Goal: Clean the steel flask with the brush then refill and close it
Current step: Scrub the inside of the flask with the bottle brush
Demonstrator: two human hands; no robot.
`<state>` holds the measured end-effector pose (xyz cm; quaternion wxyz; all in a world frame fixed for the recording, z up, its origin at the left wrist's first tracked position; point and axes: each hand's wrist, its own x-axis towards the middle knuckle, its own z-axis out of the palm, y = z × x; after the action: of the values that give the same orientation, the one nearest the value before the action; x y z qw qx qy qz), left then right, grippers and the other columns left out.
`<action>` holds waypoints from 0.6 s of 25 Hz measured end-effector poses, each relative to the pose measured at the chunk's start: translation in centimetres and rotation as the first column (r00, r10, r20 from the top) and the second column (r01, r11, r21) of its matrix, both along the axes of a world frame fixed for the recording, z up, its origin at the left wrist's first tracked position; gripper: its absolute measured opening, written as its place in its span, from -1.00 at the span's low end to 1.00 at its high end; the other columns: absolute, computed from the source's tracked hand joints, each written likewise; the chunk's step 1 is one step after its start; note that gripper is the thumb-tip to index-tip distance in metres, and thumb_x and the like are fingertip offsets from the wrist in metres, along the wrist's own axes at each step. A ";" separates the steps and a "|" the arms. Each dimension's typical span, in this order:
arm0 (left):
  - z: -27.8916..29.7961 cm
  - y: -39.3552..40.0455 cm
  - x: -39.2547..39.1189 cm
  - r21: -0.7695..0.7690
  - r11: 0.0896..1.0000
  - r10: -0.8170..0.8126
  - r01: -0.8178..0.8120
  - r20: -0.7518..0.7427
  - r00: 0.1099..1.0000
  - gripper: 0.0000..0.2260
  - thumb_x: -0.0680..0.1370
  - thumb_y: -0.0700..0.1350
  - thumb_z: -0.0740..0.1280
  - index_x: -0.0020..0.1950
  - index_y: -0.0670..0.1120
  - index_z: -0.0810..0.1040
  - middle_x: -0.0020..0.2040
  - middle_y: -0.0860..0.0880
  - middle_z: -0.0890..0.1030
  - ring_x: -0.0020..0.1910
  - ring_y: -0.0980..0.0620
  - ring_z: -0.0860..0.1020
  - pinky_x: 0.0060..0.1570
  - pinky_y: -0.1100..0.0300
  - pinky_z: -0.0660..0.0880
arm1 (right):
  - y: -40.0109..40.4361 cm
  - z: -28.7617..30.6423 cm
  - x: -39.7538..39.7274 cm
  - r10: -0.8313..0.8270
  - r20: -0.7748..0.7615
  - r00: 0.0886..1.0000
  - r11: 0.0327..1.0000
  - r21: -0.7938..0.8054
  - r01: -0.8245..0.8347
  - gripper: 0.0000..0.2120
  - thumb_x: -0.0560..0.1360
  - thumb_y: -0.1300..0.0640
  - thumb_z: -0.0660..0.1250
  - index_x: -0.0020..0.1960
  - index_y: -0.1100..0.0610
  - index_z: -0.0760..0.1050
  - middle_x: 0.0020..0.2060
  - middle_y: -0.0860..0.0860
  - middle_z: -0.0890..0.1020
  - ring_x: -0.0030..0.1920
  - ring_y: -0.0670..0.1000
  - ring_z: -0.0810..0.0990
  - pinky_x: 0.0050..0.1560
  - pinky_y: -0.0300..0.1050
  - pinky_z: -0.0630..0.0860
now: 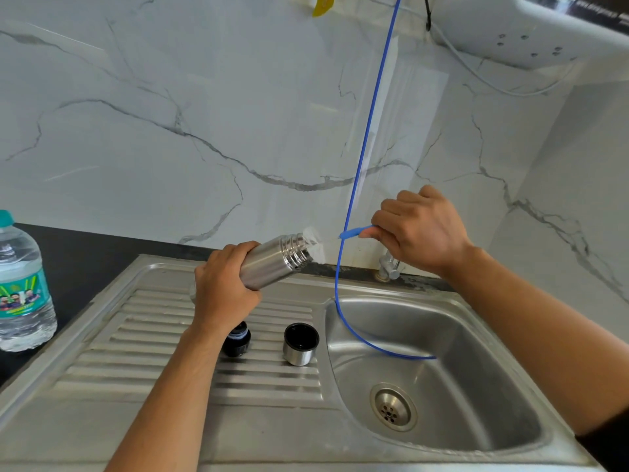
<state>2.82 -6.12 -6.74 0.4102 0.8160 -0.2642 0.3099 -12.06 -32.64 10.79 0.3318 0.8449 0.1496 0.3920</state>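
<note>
The steel flask (272, 265) is held tilted above the sink's drainboard (143, 338), the left hand (223, 287) clamped around it. At its 2 o'clock mouth, the brush (354, 231) is pinched in the right hand (420, 229).

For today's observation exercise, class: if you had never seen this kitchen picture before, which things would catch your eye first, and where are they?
First, the steel flask, tilted over the drainboard in the left hand, with white bristles of the brush at its open mouth and the blue handle in the right hand. Next, a thin blue tube drops down the marble wall into the sink. Two caps stand on the drainboard.
</note>
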 end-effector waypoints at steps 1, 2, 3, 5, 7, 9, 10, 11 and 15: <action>0.0 -0.1 0.0 0.005 1.000 0.010 -0.010 0.008 1.000 -0.31 0.21 -0.27 0.55 0.32 0.02 0.54 0.05 0.05 0.61 0.04 -0.07 0.54 0.07 -0.11 0.44 | 0.5 0.3 0.2 -0.061 -0.088 0.994 0.996 0.054 0.066 -0.46 0.68 -0.27 0.05 -0.21 0.05 0.55 -0.39 -0.06 0.50 -0.37 0.05 0.46 -0.33 -0.13 0.19; 0.0 -0.2 -0.1 0.013 1.000 0.020 -0.021 0.011 1.000 -0.31 0.21 -0.27 0.55 0.32 0.02 0.54 0.04 0.06 0.61 0.04 -0.07 0.53 0.06 -0.10 0.43 | 1.2 0.9 0.3 -0.159 -0.230 0.960 0.975 0.118 0.190 -0.40 0.65 -0.34 -0.03 -0.19 0.04 0.56 -0.38 -0.08 0.51 -0.36 0.02 0.47 -0.34 -0.15 0.20; -0.1 -0.5 -0.3 0.028 0.999 0.026 -0.026 0.014 1.000 -0.31 0.21 -0.27 0.55 0.32 0.02 0.54 0.04 0.06 0.61 0.04 -0.07 0.53 0.05 -0.09 0.41 | 2.0 1.5 0.5 -0.230 -0.402 0.886 0.929 0.181 0.323 -0.36 0.61 -0.38 -0.07 -0.18 0.04 0.56 -0.37 -0.09 0.53 -0.32 -0.01 0.49 -0.30 -0.15 0.25; -0.3 -0.9 -0.6 0.070 0.997 0.009 -0.012 0.040 0.999 -0.30 0.21 -0.27 0.55 0.33 0.03 0.53 0.06 0.06 0.61 0.07 -0.07 0.54 0.07 -0.07 0.37 | 3.3 2.1 1.3 -0.177 -0.728 0.663 0.772 0.315 0.552 -0.37 0.63 -0.34 0.03 -0.21 0.11 0.59 -0.37 -0.06 0.54 -0.28 -0.04 0.51 -0.13 -0.11 0.33; -0.4 -1.0 -0.8 0.083 0.997 -0.006 0.001 0.053 0.999 -0.30 0.21 -0.26 0.56 0.34 0.03 0.53 0.08 0.06 0.61 0.09 -0.07 0.54 0.08 -0.07 0.36 | 4.1 2.0 1.6 -0.104 -0.791 0.603 0.698 0.374 0.611 -0.38 0.64 -0.31 0.10 -0.22 0.15 0.62 -0.40 -0.04 0.53 -0.30 -0.04 0.51 -0.09 -0.09 0.36; -0.2 -0.6 -0.5 0.056 0.998 0.007 -0.009 0.038 0.999 -0.30 0.22 -0.25 0.56 0.34 0.02 0.53 0.08 0.06 0.61 0.08 -0.06 0.54 0.08 -0.08 0.38 | 4.3 1.1 1.2 -0.233 -0.616 0.753 0.828 0.280 0.486 -0.43 0.63 -0.34 0.09 -0.14 0.08 0.62 -0.36 -0.05 0.56 -0.30 -0.01 0.54 -0.14 -0.09 0.43; -0.1 -0.4 -0.3 0.036 0.999 0.013 -0.014 0.025 1.000 -0.31 0.22 -0.26 0.55 0.34 0.02 0.53 0.08 0.06 0.61 0.07 -0.06 0.53 0.09 -0.09 0.39 | 4.2 0.7 0.9 -0.279 -0.430 0.859 0.911 0.163 0.378 -0.47 0.63 -0.34 0.10 -0.10 0.05 0.60 -0.33 -0.06 0.57 -0.30 0.02 0.54 -0.18 -0.08 0.44; 0.0 -0.2 -0.1 0.014 1.000 0.012 -0.012 0.005 1.000 -0.31 0.22 -0.26 0.55 0.34 0.02 0.53 0.08 0.06 0.61 0.06 -0.06 0.53 0.09 -0.10 0.41 | 4.0 0.2 0.8 -0.238 -0.255 0.937 0.963 0.065 0.262 -0.53 0.63 -0.30 0.15 -0.09 0.04 0.58 -0.31 -0.05 0.57 -0.31 0.04 0.52 -0.23 -0.08 0.42; 0.1 -0.3 -0.3 -0.022 1.000 -0.018 0.018 -0.015 1.000 -0.31 0.22 -0.26 0.56 0.33 0.02 0.53 0.07 0.07 0.60 0.05 -0.03 0.52 0.09 -0.08 0.42 | 3.1 -0.9 0.8 0.071 -0.028 0.997 0.992 -0.104 -0.073 -0.69 0.65 -0.07 0.29 -0.19 0.07 0.52 -0.38 -0.03 0.48 -0.38 0.06 0.41 -0.31 -0.06 0.31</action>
<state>2.54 -6.41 -6.68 0.4240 0.8113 -0.2650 0.3030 -11.29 -29.55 9.87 0.3594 0.8252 0.2043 0.3850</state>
